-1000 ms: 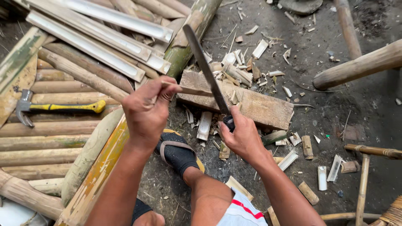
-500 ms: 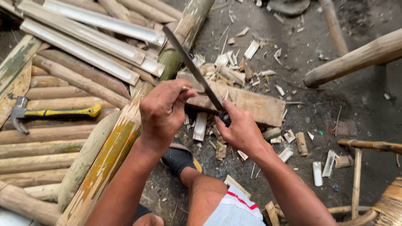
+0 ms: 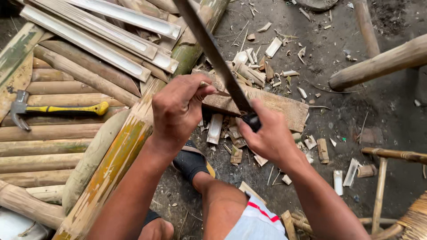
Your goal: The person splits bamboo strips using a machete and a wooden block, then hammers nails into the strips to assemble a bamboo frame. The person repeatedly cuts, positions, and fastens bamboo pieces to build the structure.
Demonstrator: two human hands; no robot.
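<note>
My right hand (image 3: 265, 133) grips the dark handle of a long machete (image 3: 212, 51), whose blade points up and away from me. My left hand (image 3: 178, 106) pinches a small bamboo piece (image 3: 209, 85) against a flat wooden block (image 3: 275, 104) on the ground, just left of the blade. Cut bamboo chips (image 3: 249, 66) lie scattered around the block. My sandalled foot (image 3: 191, 162) rests on the dirt below my hands.
Split and whole bamboo poles (image 3: 66, 133) are stacked at the left, with a yellow-handled claw hammer (image 3: 53, 110) lying on them. A thick bamboo pole (image 3: 378, 64) crosses the upper right. A woven bamboo frame (image 3: 400, 186) stands at the lower right.
The machete has risen, its blade now reaching the top of the view. My left hand has stayed on the small bamboo piece at the block.
</note>
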